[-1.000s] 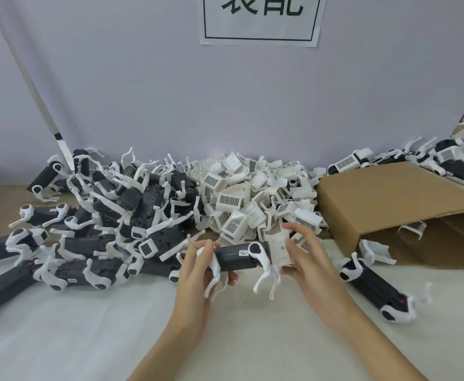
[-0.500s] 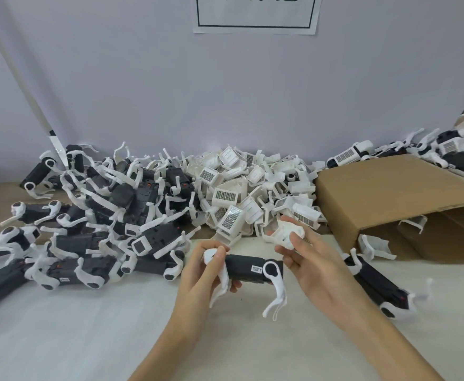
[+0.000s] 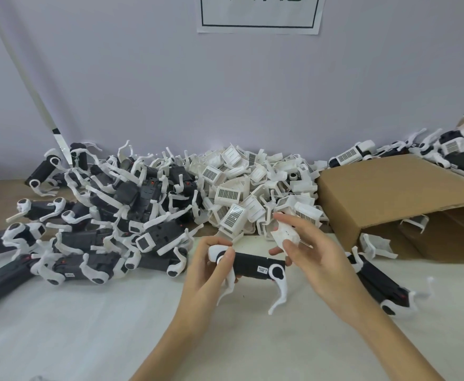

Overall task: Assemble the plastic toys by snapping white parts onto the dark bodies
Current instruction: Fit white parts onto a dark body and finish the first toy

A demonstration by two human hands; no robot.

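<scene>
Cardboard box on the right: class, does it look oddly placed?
Yes. The cardboard box lies tipped on its side, its opening facing the person, with white parts spilled at its mouth onto the table.

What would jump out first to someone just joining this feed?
The two hands at centre: the left hand grips a dark body with white legs, the right hand holds a white part just above it. Behind them, a heap of white parts lies beside a tangle of dark bodies on the left.
</scene>
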